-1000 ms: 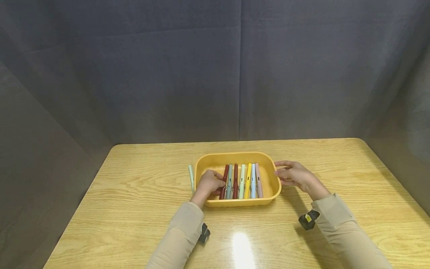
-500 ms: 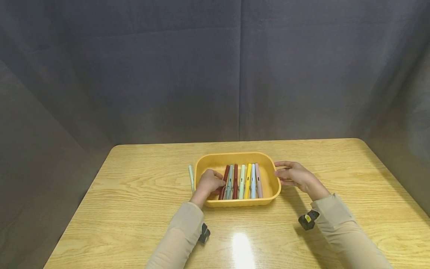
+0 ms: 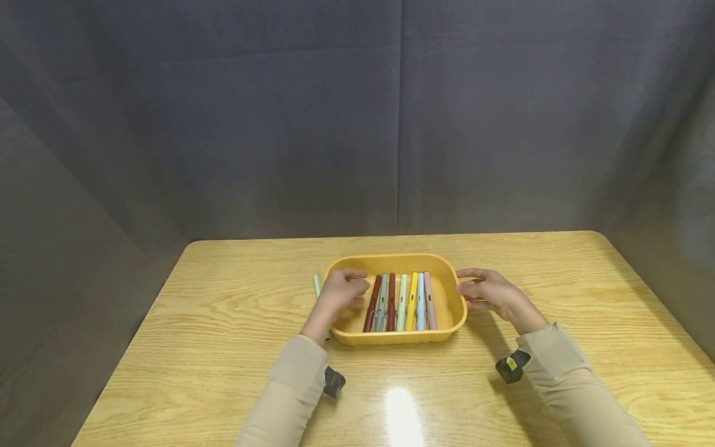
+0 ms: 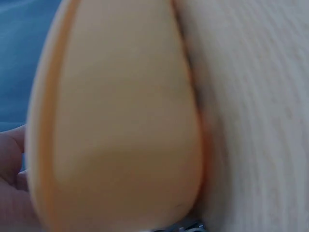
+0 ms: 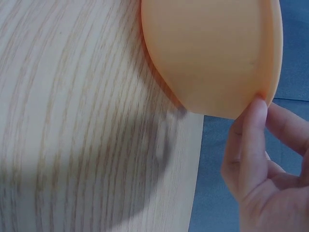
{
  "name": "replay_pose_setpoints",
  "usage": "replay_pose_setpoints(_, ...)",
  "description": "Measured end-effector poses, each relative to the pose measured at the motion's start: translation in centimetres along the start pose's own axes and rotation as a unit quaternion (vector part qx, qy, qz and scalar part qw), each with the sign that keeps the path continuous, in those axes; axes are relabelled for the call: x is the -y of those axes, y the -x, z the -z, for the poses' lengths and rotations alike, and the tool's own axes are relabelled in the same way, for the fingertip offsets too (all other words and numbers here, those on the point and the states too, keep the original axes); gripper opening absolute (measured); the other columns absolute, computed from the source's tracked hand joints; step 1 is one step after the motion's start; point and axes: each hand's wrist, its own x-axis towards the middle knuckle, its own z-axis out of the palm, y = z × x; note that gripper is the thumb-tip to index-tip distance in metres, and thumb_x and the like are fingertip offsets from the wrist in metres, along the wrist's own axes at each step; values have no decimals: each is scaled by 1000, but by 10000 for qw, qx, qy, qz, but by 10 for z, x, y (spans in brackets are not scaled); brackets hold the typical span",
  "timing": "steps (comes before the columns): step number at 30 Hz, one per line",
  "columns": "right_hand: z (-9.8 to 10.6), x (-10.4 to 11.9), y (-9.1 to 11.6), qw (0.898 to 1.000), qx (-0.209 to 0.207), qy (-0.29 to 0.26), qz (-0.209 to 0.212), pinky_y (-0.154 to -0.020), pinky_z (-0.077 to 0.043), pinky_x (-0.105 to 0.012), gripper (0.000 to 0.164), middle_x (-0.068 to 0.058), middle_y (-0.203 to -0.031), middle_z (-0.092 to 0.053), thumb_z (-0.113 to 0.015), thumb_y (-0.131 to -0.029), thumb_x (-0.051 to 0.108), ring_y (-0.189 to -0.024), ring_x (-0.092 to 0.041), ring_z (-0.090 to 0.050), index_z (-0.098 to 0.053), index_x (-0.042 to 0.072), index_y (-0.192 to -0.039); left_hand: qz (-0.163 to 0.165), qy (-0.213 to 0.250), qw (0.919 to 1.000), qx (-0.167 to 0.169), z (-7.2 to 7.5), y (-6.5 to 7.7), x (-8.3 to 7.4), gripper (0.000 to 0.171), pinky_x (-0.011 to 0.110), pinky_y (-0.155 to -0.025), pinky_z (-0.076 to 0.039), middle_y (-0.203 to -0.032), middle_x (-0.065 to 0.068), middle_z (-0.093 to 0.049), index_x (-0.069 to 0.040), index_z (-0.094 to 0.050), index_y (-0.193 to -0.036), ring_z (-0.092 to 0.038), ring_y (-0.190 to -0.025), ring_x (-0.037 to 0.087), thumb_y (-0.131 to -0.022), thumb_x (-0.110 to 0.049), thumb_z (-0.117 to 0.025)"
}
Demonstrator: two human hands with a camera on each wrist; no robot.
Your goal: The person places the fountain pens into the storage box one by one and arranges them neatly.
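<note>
A yellow tray [image 3: 399, 338] holds several capped pens lying side by side. From left to right come a dark red pen [image 3: 373, 301], a grey-blue pen [image 3: 382, 301], a second dark red one, then pale green, yellow, light blue and mauve ones. My left hand [image 3: 337, 292] hovers over the tray's left end, fingers loosely bent and apart from the pens, with nothing visible in them. At the right end my right hand [image 3: 496, 294] pinches the rim; in the right wrist view its thumb [image 5: 256, 113] presses the outer wall.
Outside the tray, along its left wall, lies a pale green pen [image 3: 317, 285], partly hidden by my left hand. The wooden table [image 3: 223, 341] extends on all sides. A grey curtain [image 3: 279, 155] hangs behind the table and along its sides.
My left hand has come off the leftmost dark red pen and moved up and left. That pen and the grey-blue one shifted slightly earlier. The right hand stays at the rim.
</note>
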Motion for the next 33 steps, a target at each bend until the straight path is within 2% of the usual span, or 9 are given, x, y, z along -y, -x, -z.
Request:
replay_pose_setpoints(4, -1, 1, 0, 10000, 17, 14, 22, -69, -57, -14, 59, 7, -86, -59, -54, -95, 10, -75, -2, -55, -27, -10, -144, -137, 274, 9995, -105, 11, 2, -7, 38, 39, -91, -58, -122, 26, -58, 8, -53, -128, -57, -115, 40, -93, -4, -56)
replay_pose_setpoints(9, -1, 0, 0, 10000, 25, 48, 58, -69, -57, -15, 59, 7, -87, -59, -54, -96, 10, -76, -2, -55, -26, -10, -144, -226, 459, 9981, -343, 31, 4, -13, 39, 33, -89, -59, -127, 27, -56, 7, -50, -131, -56, -116, 41, -94, -4, -54)
replay_pose_setpoints(11, 0, 0, -1, 10000, 26, 66, 68, -69, -57, -15, 59, 7, -87, -60, -54, -96, 10, -76, -2, -55, -26, -10, -144, -243, 566, 9970, -478, 40, 6, -13, 38, 29, -87, -59, -123, 25, -58, 7, -51, -131, -58, -111, 38, -94, -4, -54)
replay_pose_setpoints(16, 0, -1, -1, 9999, 14, 86, 74, -70, -57, -15, 59, 6, -88, -60, -53, -96, 11, -78, -3, -56, -26, -10, -144, -299, 773, 9930, -844, 58, 9, -9, 36, 18, -74, -59, -111, 19, -62, 8, -55, -125, -61, -87, 17, -92, -4, -57)
replay_pose_setpoints(18, -1, -1, -2, 9999, -6, 85, 65, -70, -57, -15, 58, 6, -89, -60, -53, -96, 10, -78, -3, -56, -27, -10, -144, -231, 717, 9929, -925, 63, 10, -7, 36, 15, -73, -59, -114, 21, -61, 7, -55, -126, -60, -87, 15, -92, -4, -57)
replay_pose_setpoints(20, -1, -1, -2, 9999, -22, 93, 61, -70, -57, -15, 58, 5, -90, -60, -53, -95, 10, -79, -3, -56, -28, -10, -144, -94, 601, 9935, -967, 68, 8, -2, 38, 15, -75, -58, -121, 23, -58, 6, -53, -129, -60, -93, 18, -93, -5, -56)
replay_pose_setpoints(23, -2, -1, -2, 9999, -40, 121, 64, -70, -57, -16, 58, 4, -92, -61, -54, -95, 10, -79, -3, -56, -29, -9, -143, 48, 440, 9941, -990, 73, 8, 7, 40, 20, -82, -59, -127, 26, -55, 7, -51, -131, -60, -100, 23, -93, -5, -54)
replay_pose_setpoints(27, -2, -1, -1, 9998, -66, 189, 94, -70, -57, -16, 57, 2, -95, -61, -54, -95, 9, -80, -4, -56, -30, -10, -142, 154, 143, 9942, -1055, 78, 7, 17, 41, 31, -88, -59, -123, 27, -58, 8, -51, -131, -63, -97, 27, -92, -5, -55)
replay_pose_setpoints(33, -2, 1, -1, 9996, -103, 246, 114, -72, -58, -17, 55, 4, -91, -60, -53, -95, 9, -79, -4, -56, -30, -11, -141, 269, -232, 9944, -994, 81, 5, 29, 43, 36, -90, -58, -122, 29, -60, 8, -50, -132, -62, -107, 40, -91, -4, -54)
